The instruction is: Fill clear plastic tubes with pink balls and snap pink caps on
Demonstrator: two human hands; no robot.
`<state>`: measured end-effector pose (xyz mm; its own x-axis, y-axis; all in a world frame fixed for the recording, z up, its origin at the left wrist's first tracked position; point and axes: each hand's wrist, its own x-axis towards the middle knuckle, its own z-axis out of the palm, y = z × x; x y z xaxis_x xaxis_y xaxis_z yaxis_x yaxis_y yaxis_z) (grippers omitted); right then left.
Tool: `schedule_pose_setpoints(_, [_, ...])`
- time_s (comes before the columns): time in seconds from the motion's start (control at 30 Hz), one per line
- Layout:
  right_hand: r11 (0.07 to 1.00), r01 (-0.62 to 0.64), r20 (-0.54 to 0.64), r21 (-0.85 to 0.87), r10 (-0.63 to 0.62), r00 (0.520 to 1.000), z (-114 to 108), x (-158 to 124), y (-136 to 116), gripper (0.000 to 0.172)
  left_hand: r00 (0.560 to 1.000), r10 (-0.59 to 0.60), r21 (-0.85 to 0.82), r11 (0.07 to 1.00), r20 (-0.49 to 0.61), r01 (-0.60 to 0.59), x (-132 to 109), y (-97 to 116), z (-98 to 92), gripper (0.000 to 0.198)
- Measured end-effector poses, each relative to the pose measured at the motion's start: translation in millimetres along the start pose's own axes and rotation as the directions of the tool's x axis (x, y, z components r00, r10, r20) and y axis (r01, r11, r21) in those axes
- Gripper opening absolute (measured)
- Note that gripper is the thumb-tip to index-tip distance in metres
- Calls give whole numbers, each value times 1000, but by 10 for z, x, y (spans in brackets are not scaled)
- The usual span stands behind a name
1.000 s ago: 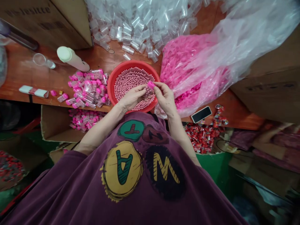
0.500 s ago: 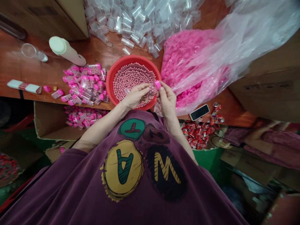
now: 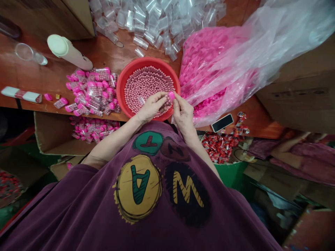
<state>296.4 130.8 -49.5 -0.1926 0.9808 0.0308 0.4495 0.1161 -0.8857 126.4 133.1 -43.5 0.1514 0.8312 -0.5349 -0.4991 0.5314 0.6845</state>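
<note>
My left hand (image 3: 151, 106) grips a small clear tube filled with pink beads over the near edge of the red bowl (image 3: 123, 82). My right hand (image 3: 183, 113) pinches the tube's pink cap (image 3: 171, 95) at its top end. The bowl holds many small pink beads (image 3: 148, 85). A single clear tube (image 3: 141, 100) lies on the beads by my left fingers. To the left of the bowl sits a pile of filled, pink-capped tubes (image 3: 91, 92).
Empty clear tubes (image 3: 154, 21) are heaped at the back. A plastic bag of pink caps (image 3: 209, 66) lies right of the bowl. A phone (image 3: 223, 122) rests at the table edge. A white bottle (image 3: 68, 51) lies left. A box of filled tubes (image 3: 91, 129) stands below.
Both hands stayed together over the bowl. The cap has come down onto the tube's end, and the hands shifted slightly left.
</note>
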Motion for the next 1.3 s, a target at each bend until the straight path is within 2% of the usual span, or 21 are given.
schedule_pose_setpoints(0.13, [999,2,67,-50,2,998,-46,-45,37,52,1000,0,104,995,8,-1,-21,41,-7,19])
schedule_pose_setpoints(0.3, [1000,-9,67,-27,11,998,-90,-15,26,53,998,53,203,978,22,-57,-73,139,8,12])
schedule_pose_setpoints(0.57, [1000,-4,99,-19,6,995,-96,-62,-115,45,998,-9,75,997,59,4,-95,75,-147,33])
schedule_pose_setpoints(0.67, [1000,-13,39,0,13,999,-21,-85,-145,47,999,17,79,997,48,-21,-83,31,-121,32])
schedule_pose_setpoints(0.77, [999,-35,4,17,35,999,34,-56,-154,50,998,57,113,992,-12,-55,-83,8,-47,24])
schedule_pose_setpoints(0.87, [1000,-4,52,9,4,999,-2,-10,-141,52,995,85,135,988,-58,-76,-85,-23,-4,20])
schedule_pose_setpoints(0.93, [999,32,128,-12,-31,991,-77,8,-127,51,994,106,134,986,-37,-100,-76,-54,-16,24])
schedule_pose_setpoints(1.07, [997,74,220,-32,-65,973,-194,4,-48,48,994,104,129,986,40,-109,-31,-106,-114,45])
schedule_pose_setpoints(1.17, [998,33,148,57,-41,988,-119,6,126,48,993,108,153,981,57,-116,5,-113,-207,58])
schedule_pose_setpoints(1.3, [970,-85,42,229,78,996,87,51,385,64,985,163,218,961,64,-173,43,-114,-289,62])
